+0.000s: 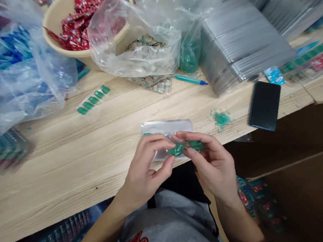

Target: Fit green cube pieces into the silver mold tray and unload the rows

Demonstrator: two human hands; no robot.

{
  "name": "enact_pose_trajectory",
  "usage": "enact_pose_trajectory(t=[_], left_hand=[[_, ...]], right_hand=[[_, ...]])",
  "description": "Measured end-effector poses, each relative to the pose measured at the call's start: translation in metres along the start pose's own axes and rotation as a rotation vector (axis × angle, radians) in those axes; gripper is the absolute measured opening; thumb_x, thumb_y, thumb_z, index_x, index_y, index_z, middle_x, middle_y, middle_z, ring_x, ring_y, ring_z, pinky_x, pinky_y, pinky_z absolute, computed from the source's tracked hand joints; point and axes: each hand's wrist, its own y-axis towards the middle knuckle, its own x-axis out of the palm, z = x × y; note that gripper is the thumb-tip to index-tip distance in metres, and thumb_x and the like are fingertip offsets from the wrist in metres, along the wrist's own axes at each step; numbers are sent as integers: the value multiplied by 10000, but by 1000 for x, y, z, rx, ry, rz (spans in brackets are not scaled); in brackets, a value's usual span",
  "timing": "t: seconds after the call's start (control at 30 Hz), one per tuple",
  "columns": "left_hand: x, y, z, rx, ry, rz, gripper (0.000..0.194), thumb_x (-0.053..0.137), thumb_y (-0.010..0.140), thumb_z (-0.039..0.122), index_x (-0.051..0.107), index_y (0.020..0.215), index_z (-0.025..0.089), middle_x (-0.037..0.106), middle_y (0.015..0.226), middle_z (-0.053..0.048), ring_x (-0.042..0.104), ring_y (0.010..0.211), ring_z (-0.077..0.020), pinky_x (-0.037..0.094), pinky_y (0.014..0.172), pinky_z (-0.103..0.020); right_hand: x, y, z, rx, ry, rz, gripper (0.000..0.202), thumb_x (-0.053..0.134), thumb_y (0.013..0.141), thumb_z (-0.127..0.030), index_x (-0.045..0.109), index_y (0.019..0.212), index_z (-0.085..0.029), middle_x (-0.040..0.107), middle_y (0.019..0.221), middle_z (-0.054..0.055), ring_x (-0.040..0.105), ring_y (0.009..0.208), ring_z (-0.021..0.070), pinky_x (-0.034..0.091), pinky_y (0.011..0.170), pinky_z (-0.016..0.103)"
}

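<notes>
My left hand (151, 164) pinches a shiny green piece (176, 149), which looks like false nails, between thumb and fingers. Close beside it, my right hand (212, 158) has its fingers closed on another green piece (196, 145) of the same look. Whether the two pieces are joined cannot be made out. Beneath both hands lies a shallow clear plastic tray (166, 126) at the table's near edge, its contents mostly hidden by the fingers. On the left, a clear strip holds a row of green false nails (93, 100).
A tan basin (53, 42) of red packets stands at the back, with a plastic bag (110, 61) of patterned packets before it. Stacked clear trays (245, 37), a blue pen (191, 80), a phone (265, 105) and green scraps (222, 119) lie rightward. An open carton (305, 194) sits below.
</notes>
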Motion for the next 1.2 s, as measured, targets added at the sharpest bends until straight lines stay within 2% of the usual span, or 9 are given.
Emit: enact_pose_trajectory(t=[0.17, 0.43, 0.5, 0.67, 0.8, 0.87, 0.93, 1.03, 1.2], left_hand=[[-1, -3, 0, -131, -187, -43, 215, 543, 907, 88, 535, 1067, 232, 597, 1021, -34, 593, 980, -145, 513, 867, -267], [-2, -19, 2, -26, 117, -54, 284, 537, 906, 34, 542, 1108, 233, 627, 1029, -24, 577, 1004, -130, 485, 894, -256], [-7, -25, 1, -144, 4, -121, 254, 527, 922, 81, 533, 1112, 249, 608, 993, -26, 579, 949, -132, 500, 845, -254], [-23, -26, -3, -539, -412, -476, 224, 634, 886, 373, 570, 1065, 254, 608, 891, -26, 589, 763, -142, 522, 693, -266], [-23, -18, -10, -661, -640, -316, 296, 629, 860, 516, 573, 892, 227, 615, 825, -20, 594, 696, -140, 503, 636, -267], [-23, -15, -15, -580, -510, -234, 301, 625, 862, 519, 600, 921, 225, 642, 852, -35, 609, 729, -158, 505, 667, -292], [-24, -11, -20, -418, -183, -167, 228, 614, 892, 445, 638, 973, 233, 670, 920, -44, 612, 834, -183, 487, 763, -332], [-28, -3, -33, -190, 269, -121, 133, 579, 933, 320, 659, 1020, 258, 683, 935, -21, 580, 902, -195, 413, 832, -365], [-30, 12, -60, -163, 476, -144, 153, 537, 958, 298, 679, 990, 252, 697, 958, -18, 554, 914, -216, 356, 832, -390]], right_hand=[[-3, 1, 0, 11, -105, -87, 285, 600, 875, -137, 693, 1074, -319, 656, 1076, -2, 672, 764, 74, 597, 668, 191], [-9, -8, 14, 116, -225, -120, 187, 581, 892, -215, 689, 1035, -269, 629, 980, 31, 620, 631, 76, 535, 520, 200], [-14, -10, 17, 140, -271, -202, 137, 581, 894, -224, 681, 984, -250, 619, 919, 21, 611, 630, 79, 518, 530, 205], [-23, -8, 14, 163, -463, -460, 80, 577, 904, -230, 646, 864, -219, 585, 794, -12, 578, 693, 86, 470, 650, 220], [-14, -1, 11, 334, -259, -479, 137, 536, 916, -315, 564, 841, -203, 520, 630, -54, 496, 540, 66, 416, 557, 204], [-5, 5, 13, 444, -164, -421, 172, 520, 909, -367, 524, 859, -203, 497, 544, -75, 426, 451, 63, 358, 476, 198], [3, 12, 18, 505, -188, -348, 204, 509, 904, -402, 514, 879, -199, 497, 501, -81, 385, 407, 61, 310, 432, 198], [10, 21, 26, 433, -372, -252, 213, 496, 913, -388, 561, 961, -191, 498, 489, -78, 435, 429, 71, 333, 458, 204], [2, 23, 23, 319, -501, -120, 283, 515, 915, -378, 597, 1125, -208, 554, 586, -55, 514, 494, 80, 402, 514, 221]])
